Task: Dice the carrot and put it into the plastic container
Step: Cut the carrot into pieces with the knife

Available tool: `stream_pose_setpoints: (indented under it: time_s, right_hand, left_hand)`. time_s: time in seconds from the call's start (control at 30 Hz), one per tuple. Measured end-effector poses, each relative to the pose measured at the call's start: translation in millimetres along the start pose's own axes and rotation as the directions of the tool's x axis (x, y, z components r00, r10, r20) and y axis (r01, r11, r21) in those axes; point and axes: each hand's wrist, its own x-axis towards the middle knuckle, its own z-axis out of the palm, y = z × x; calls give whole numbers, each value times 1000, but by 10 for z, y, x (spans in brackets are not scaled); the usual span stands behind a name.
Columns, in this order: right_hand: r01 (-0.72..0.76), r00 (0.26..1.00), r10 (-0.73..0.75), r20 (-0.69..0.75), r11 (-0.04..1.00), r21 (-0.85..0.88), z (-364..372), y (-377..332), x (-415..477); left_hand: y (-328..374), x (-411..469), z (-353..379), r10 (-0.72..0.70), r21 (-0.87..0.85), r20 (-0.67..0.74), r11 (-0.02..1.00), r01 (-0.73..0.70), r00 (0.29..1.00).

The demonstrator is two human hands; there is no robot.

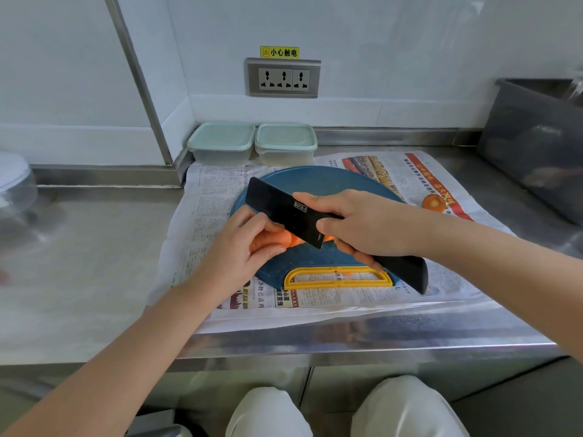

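Ok so, right hand (356, 225): wrapped tight round the knife (277, 206), gripping where blade meets handle, thumb side up on the blade
knife: all black, broad blade pointing far-left, flat side tipped up twd the camera, near corner of the blade down at the carrot; handle end pokes out near-right of the fist
left hand (243, 247): fingers curled over the carrot (288, 239), pinning it down just left of the blade
hands: close together, nearly touching, blade btwn them
carrot: on the cutting board (321, 179), around the middle, mostly hidden under the fingers + blade, only some orange peeks out. can't tell how much is cut
cutting board: round, blue, w/ a yellow handle (337, 277) on the near edge, sitting on newspaper (208, 209)
plastic containers: two, side by side at the far edge of the paper, against the wall. left container (222, 143) and right container (285, 141) both have pale green lids on, well apart from the carrot
carrot slice (432, 202): one stray round on the newspaper, right of the board
counter (88, 263): steel, paper spread over it
grey bin (533, 146): far right on the counter
wall socket (284, 78): above the containers, yellow sticker (279, 52) over it
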Motion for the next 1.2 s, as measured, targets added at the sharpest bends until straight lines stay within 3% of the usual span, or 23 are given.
stream_pose_setpoints:
  time_s: [0.4,0.63,0.87,1.2]
  right_hand:
    - [53,997,-57,-49,995,-82,290,4,223]
    - [3,989,23,-144,984,176,555,169,239]
    - [22,996,-10,-88,990,138,270,89,148]
    - [31,999,-29,-31,995,98,-25,76,20]
  left_hand:
    - [-32,-5,8,39,-40,16,998,-39,999]
    - [-37,-5,-12,64,-7,-27,998,-64,998]
    - [-65,-2,-5,101,-27,-27,994,-102,994]
    - [-91,-5,22,46,24,-9,999,-46,999]
